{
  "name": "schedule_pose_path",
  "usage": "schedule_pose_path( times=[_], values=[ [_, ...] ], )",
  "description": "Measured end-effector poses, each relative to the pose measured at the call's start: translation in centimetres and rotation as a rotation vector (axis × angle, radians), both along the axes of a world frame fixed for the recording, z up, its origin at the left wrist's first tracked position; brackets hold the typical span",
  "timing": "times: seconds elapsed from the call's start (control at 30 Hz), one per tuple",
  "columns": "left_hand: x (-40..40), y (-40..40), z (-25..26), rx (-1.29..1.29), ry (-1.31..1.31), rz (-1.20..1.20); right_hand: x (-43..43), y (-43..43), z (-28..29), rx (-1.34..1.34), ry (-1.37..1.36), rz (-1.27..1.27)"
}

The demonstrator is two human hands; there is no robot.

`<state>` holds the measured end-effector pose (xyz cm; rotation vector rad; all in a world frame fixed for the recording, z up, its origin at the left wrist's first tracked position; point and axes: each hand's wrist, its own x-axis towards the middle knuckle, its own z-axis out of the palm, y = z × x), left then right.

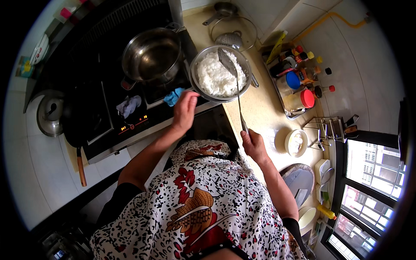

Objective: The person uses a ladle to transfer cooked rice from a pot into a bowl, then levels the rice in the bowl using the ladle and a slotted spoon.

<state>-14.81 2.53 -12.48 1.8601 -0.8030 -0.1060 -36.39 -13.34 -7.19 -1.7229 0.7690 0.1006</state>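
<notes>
A metal bowl (pixel 249 70) heaped with white rice (pixel 214 76) stands at the counter's edge, right beside the stove. My right hand (pixel 254 144) grips the handle of a long metal serving spoon (pixel 229 63), whose head lies over the top of the rice. My left hand (pixel 186 110) is at the near left of the bowl, fingertips at its rim; whether they pinch the rim or only touch it cannot be made out. Just left of those fingers lies a blue cloth (pixel 174 97). An open steel pot (pixel 152 55) sits on the burner behind, with no food visible inside.
A glass lid (pixel 234 27) and a small pan (pixel 226 9) lie behind the bowl. Bottles and jars fill a tray (pixel 282 97) on the right, near a white bowl (pixel 296 143) and knife rack (pixel 328 128). A grey cloth (pixel 128 106) and wooden-handled pan (pixel 81 169) are leftward.
</notes>
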Motion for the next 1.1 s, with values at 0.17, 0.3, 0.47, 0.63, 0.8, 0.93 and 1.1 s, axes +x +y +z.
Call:
schedule_pose_path(
  times=[0.17,0.3,0.47,0.63,0.8,0.93,1.1],
  values=[
    [-4.2,-6.2,-1.2,-0.298,1.667,-0.198,0.2,0.5,-1.5,-0.345,-0.069,-0.03],
    [-5.6,-11.8,-2.0,-0.358,2.045,-0.169,0.8,0.3,0.0,-0.503,-0.075,0.053],
    [-6.5,-16.0,-4.0,-0.543,2.18,-0.356,1.0,0.9,1.6,-0.561,-0.081,0.044],
    [-6.8,-18.4,-4.9,-0.788,2.248,-0.526,0.8,0.4,-1.7,-0.552,-0.027,0.075],
    [-6.8,-18.7,-5.9,-0.751,2.301,-0.454,0.7,-0.1,-1.8,-0.524,-0.008,0.085],
    [-7.0,-18.3,-6.8,-0.829,2.263,-0.625,0.6,-0.8,-0.2,-0.528,-0.007,0.082],
    [-7.1,-18.7,-5.4,-0.838,2.306,-0.505,0.4,-1.3,-0.8,-0.576,-0.013,0.094]
  ],
)
